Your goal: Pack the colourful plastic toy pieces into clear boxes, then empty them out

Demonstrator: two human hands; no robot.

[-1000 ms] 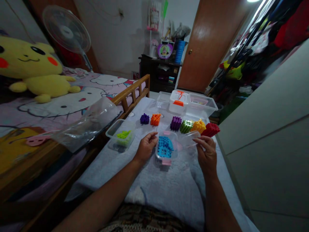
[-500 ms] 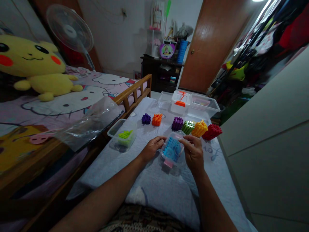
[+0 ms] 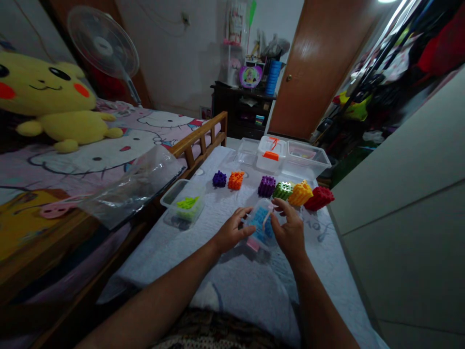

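Note:
A small clear plastic box [image 3: 262, 224] with blue pieces inside stands on the cloth in front of me. It has a pink latch [image 3: 253, 244] on its near side, and a pale handle [image 3: 268, 216] sits tilted over the top. My left hand [image 3: 234, 229] holds the box's left side, thumb on the near side and fingers farther back. At the right side, my right hand [image 3: 289, 227] has its fingers and thumb curved round the box's edge, close to the handle. Just beyond stand a purple block stack [image 3: 267, 186] and a green block stack [image 3: 283, 190].
Yellow [image 3: 301, 193] and red block stacks [image 3: 319, 198] stand to the right, dark blue [image 3: 219, 179] and orange ones [image 3: 236, 180] farther left. An open clear tub [image 3: 170, 213] holds lime pieces. Lidded and open clear containers [image 3: 271, 156] line the back. A wooden bed rail [image 3: 189, 150] borders the left.
The pale handle now stands out tilted over the top of the box. My left thumb has come forward onto the near side, and my right fingers have spread around the right edge.

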